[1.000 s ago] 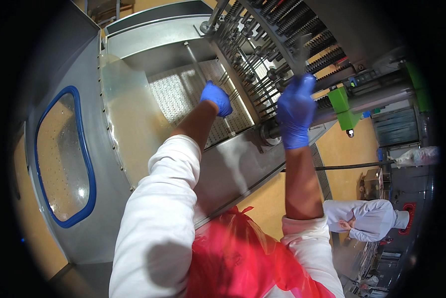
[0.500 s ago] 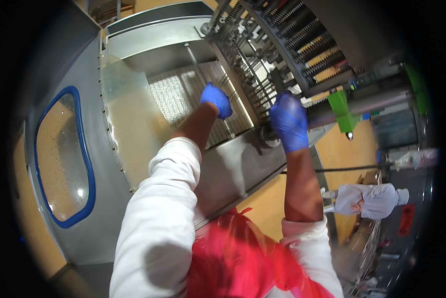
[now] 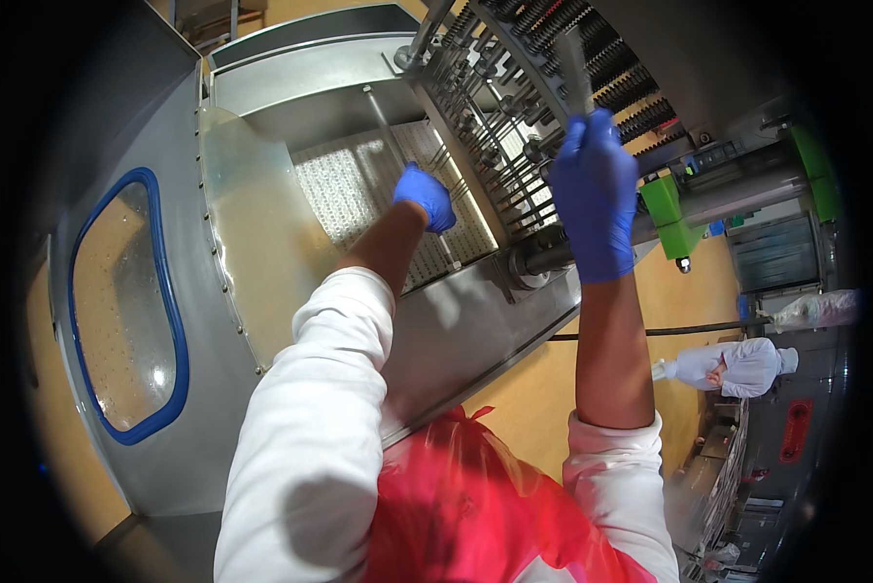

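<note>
My left hand [image 3: 424,197], in a blue glove, is closed around a thin metal rod [image 3: 383,121] that crosses the opening of a steel machine. Under the rod lies a perforated metal bed [image 3: 344,189]. My right hand [image 3: 595,189], also in a blue glove, is raised at the right in front of a tilted head with rows of coil springs [image 3: 538,24]. Its fingers are wrapped around a flat grey bar-shaped tool [image 3: 574,70], slightly blurred, which points up toward the springs. My grip hides the tool's lower end. Rows of thin metal needles [image 3: 485,126] stand left of that hand.
A thick steel shaft [image 3: 737,204] with a green block [image 3: 671,216] lies right of my right hand. At left are a cloudy plastic sheet [image 3: 256,219] and a blue-rimmed window [image 3: 174,321]. A person in white [image 3: 733,369] stands farther off at right.
My right hand has moved up and to the right with the grey tool, from beside the shaft to in front of the springs. The left hand stays on the rod.
</note>
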Demonstrator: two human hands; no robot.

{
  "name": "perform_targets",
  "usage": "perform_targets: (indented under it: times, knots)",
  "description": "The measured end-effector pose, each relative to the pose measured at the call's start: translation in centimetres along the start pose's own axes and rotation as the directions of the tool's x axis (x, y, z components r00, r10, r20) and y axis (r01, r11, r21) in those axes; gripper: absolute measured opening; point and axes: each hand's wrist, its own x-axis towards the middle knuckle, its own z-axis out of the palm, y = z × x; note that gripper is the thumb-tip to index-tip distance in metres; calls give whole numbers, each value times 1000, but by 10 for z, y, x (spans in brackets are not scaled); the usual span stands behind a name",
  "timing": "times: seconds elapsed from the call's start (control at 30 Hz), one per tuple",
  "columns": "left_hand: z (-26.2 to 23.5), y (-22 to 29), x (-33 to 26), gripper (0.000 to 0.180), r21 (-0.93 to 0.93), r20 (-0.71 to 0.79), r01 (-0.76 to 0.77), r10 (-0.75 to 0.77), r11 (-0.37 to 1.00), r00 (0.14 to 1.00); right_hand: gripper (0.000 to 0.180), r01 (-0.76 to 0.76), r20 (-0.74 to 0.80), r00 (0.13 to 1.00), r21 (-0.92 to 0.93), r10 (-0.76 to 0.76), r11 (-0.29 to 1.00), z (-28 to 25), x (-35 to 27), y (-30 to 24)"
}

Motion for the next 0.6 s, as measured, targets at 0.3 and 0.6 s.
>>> perform_targets:
  times: [0.3, 0.6]
  knots:
    - [-5, 9, 4, 37, -10, -11, -38, 38, 999, 999, 7, 546, 159, 826, -464, -541, 698, 13, -28, 57]
    - [-11, 15, 7, 37, 5, 0, -40, 40, 999, 999, 17, 210, 315, 937, -166, -150, 963, 42, -70, 66]
